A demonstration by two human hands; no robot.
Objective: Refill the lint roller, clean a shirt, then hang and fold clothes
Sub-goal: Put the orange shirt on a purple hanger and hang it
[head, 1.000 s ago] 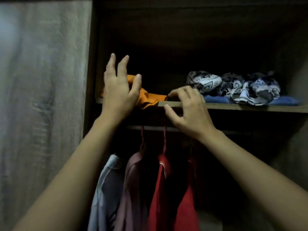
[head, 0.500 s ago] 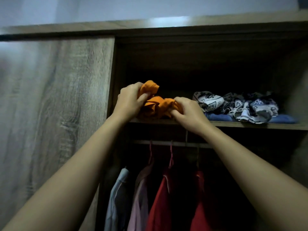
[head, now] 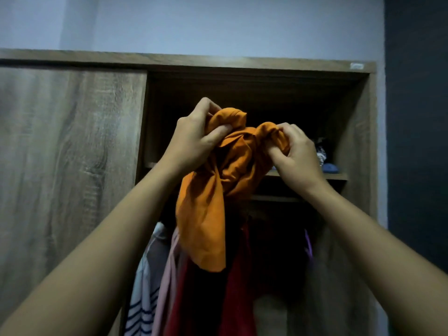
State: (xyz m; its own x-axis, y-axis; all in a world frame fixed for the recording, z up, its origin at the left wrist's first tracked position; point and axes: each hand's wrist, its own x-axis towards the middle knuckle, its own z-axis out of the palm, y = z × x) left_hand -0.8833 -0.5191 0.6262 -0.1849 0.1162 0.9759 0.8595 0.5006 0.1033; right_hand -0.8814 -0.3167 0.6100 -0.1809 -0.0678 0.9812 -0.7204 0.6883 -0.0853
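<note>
Both forearms reach up and forward. The left hand [head: 196, 139] and the right hand [head: 295, 151] each have their fingers clenched on a bunch of the crumpled orange cotton garment [head: 215, 190], which hangs in the air before the wooden wardrobe shelf [head: 334, 176]. It looks soft and light, so gripping the edges should spread it.

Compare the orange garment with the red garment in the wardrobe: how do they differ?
The orange garment is bunched up and gripped by the left hand and right hand; the red garment hangs straight among the clothes below the shelf, untouched. The orange one is held at shelf height; the red one sits lower. Both are plain, unpatterned fabric.
</note>
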